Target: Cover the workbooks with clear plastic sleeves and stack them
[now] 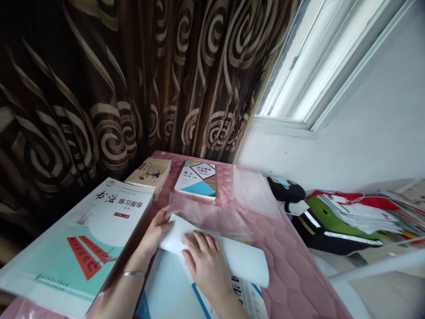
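Both hands are pressing a curling white sheet

The left hand (156, 230) is pinching the white sheet's (232, 257) corner while the right hand (206, 263) is lying flat, fingers spread, on it, over the pink worktop (292, 274).

Both forearms are bare, with no sleeve showing anywhere in view. The left hand (156, 230) has a thin silver bangle (132, 274) round the wrist (a plain, narrow band). The right hand (206, 266), just beside that bangle's arm, wears no ring or watch; its fingernails are short and unpainted.
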The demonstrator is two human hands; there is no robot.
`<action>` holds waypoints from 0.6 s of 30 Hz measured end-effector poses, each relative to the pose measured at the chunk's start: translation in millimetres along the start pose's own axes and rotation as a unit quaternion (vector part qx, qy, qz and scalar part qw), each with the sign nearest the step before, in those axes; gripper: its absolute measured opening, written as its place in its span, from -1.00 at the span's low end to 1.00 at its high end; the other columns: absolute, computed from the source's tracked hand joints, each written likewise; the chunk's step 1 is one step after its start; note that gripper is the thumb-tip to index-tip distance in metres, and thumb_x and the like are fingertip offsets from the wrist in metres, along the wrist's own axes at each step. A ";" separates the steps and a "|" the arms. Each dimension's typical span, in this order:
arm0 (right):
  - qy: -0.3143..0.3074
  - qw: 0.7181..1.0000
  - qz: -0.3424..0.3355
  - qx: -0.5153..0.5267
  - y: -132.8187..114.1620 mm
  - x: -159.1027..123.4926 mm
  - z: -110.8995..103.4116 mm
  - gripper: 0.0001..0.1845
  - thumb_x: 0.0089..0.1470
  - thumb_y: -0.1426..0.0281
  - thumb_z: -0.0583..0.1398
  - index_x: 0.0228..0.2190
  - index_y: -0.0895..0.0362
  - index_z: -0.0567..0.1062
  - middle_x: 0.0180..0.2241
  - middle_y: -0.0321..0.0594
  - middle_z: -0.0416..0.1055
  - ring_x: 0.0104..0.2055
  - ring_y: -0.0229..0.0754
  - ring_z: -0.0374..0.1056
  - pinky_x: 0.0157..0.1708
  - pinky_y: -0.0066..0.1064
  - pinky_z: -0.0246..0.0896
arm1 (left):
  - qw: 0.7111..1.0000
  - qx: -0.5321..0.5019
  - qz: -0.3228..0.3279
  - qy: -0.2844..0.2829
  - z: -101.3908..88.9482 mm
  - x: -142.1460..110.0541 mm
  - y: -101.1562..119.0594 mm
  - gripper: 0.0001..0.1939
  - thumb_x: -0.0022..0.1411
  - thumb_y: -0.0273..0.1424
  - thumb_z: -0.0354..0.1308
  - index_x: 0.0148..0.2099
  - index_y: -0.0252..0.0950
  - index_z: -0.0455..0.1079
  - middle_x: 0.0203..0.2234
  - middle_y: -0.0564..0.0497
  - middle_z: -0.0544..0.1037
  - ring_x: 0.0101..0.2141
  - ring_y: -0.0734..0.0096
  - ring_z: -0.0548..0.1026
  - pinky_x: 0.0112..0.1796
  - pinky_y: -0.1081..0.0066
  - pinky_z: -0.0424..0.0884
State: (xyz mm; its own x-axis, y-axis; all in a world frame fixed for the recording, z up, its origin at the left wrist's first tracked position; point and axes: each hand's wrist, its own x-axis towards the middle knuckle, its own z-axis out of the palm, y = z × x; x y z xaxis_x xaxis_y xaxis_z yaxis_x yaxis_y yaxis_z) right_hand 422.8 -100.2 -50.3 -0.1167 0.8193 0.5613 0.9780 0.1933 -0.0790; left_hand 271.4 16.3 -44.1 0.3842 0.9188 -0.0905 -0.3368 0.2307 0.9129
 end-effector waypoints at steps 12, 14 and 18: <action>-0.021 1.000 0.003 0.016 -0.3 0.5 -2.3 -0.63 0.20 0.20 0.11 0.02 -0.03 0.42 -0.08 -0.16 0.44 -0.11 -0.06 0.29 -0.15 -0.23 0.12 | 0.998 -0.061 -0.002 -0.014 -2.6 0.5 -0.8 -0.30 -0.19 -0.56 0.32 0.05 -0.23 0.21 0.14 -0.20 0.39 0.01 0.08 0.47 -0.04 0.25 0.37; -0.020 1.000 -0.002 0.004 0.9 0.9 -3.4 -0.61 0.19 0.17 0.11 0.03 -0.04 0.40 0.05 -0.15 0.37 0.00 0.00 0.25 -0.10 -0.19 0.11 | 0.998 -0.063 0.003 -0.009 -2.6 0.2 0.7 -0.34 -0.17 -0.57 0.31 0.03 -0.25 0.23 0.13 -0.20 0.39 0.01 0.06 0.47 -0.03 0.24 0.36; -0.019 1.000 -0.016 -0.012 3.6 0.5 -3.0 -0.58 0.18 0.13 0.11 0.05 -0.06 0.39 0.13 -0.16 0.31 0.11 0.06 0.18 0.02 -0.09 0.05 | 0.998 -0.067 0.012 -0.006 -1.7 -0.3 2.1 -0.35 -0.15 -0.59 0.31 0.03 -0.25 0.23 0.10 -0.19 0.43 0.00 0.05 0.48 -0.05 0.24 0.37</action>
State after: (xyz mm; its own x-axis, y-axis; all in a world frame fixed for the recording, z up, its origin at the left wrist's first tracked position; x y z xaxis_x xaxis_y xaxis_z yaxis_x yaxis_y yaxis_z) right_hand 426.8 -100.7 -47.9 -0.1538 0.8328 0.5318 0.9773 0.2075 -0.0423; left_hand 269.1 17.1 -42.8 0.3844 0.9210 -0.0629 -0.4577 0.2494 0.8534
